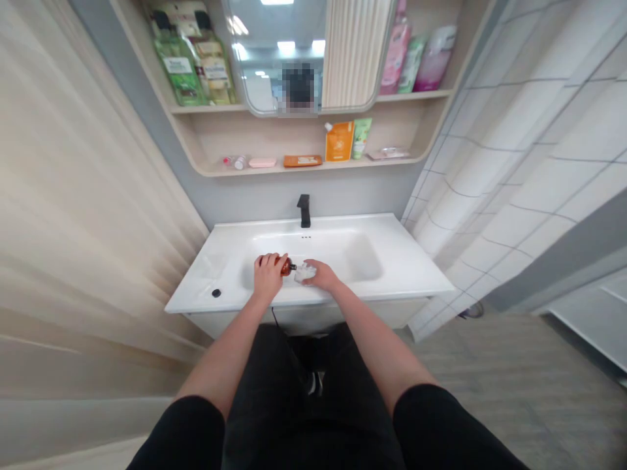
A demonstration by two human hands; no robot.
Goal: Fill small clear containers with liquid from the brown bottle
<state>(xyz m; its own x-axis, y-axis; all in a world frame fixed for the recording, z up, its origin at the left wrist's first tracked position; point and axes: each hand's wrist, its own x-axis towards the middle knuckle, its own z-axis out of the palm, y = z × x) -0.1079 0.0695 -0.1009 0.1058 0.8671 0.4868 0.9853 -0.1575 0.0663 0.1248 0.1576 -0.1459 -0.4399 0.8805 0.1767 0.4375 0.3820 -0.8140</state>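
Note:
My left hand [268,274] is wrapped round a brown bottle [286,266] tipped onto its side, its dark neck pointing right. Facing that neck, my right hand [321,274] grips a small clear container [304,273], perhaps a cup or little bottle. Both are held over the front part of the white sink [367,258]. The neck is close to the container's mouth; whether they touch, or any liquid runs, I cannot tell. A black cap [216,293] lies on the counter to the left.
A black faucet [304,212] rises behind the basin. Above it, a wall shelf [264,173] carries an orange pouch [339,141], a green tube [361,137], a pink bar [262,162] and several bottles. A mirror [274,59] hangs in front. A curtain [98,196] borders the left.

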